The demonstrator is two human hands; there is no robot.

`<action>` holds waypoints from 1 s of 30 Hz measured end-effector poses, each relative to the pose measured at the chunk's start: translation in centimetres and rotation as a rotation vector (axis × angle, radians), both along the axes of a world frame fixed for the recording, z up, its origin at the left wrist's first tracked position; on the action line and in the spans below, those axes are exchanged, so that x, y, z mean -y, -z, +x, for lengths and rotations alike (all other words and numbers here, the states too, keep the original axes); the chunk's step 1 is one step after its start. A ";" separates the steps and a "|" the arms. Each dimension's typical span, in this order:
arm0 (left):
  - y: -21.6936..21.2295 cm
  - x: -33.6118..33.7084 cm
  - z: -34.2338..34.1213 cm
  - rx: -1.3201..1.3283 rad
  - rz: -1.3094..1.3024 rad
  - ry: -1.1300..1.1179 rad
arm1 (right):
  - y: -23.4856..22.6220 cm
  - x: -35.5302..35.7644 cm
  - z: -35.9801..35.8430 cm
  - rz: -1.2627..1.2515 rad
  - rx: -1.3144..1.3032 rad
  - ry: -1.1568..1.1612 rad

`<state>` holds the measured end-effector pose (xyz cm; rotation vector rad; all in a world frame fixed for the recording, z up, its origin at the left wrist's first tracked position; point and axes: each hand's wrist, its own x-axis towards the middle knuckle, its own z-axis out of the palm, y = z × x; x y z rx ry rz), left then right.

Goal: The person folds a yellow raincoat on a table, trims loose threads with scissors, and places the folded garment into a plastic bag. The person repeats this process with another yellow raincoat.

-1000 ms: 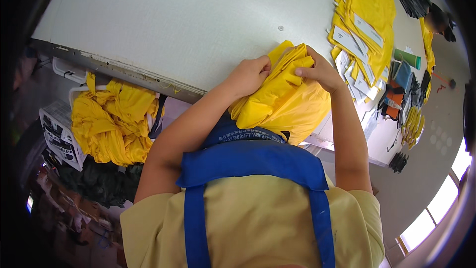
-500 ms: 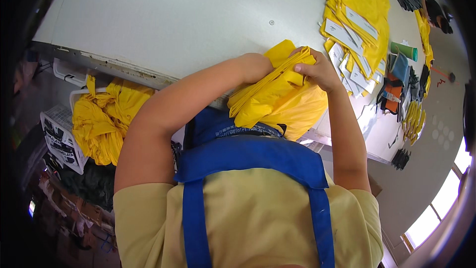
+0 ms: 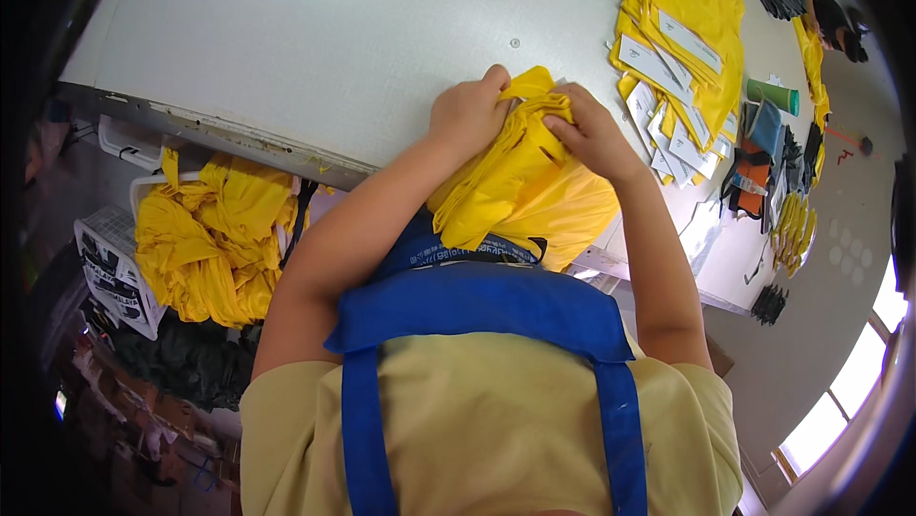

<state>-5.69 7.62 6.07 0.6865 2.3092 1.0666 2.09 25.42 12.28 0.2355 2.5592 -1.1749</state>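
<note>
A bunched piece of thin yellow fabric (image 3: 520,177) is held up at the front edge of the table, its lower folds hanging over my blue apron (image 3: 477,301). My left hand (image 3: 468,117) is closed on its upper left part, where a flap sticks up by the thumb. On the upper right of the bundle, the thumb and fingers of my right hand (image 3: 590,130) pinch the gathered folds. Some fingertips of both hands are hidden behind the fabric. I cannot make out what kind of article it is.
The pale metal table (image 3: 286,39) spreads ahead. At its right lies a stack of flat yellow fabric pieces (image 3: 692,34) with white tags, near a green roll (image 3: 773,96) and several small tools. Below the table's left edge, a white basket (image 3: 119,273) stands beside heaped yellow fabric (image 3: 210,239).
My left hand has come up and out from behind the fabric, its elbow drawn in. A flap now rises beside its thumb. The right hand keeps its pinch, shifted slightly left.
</note>
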 end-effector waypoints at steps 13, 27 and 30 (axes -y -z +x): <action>-0.5 -1.3 -0.7 -0.647 0.216 0.221 | 5.7 1.0 -1.6 0.248 -0.054 0.316; 0.6 5.1 1.1 -0.189 -0.050 -0.085 | 6.2 2.8 -1.2 0.309 -0.088 0.442; 3.1 8.1 4.0 0.064 -0.117 -0.005 | 5.0 2.1 -0.5 0.168 0.081 0.408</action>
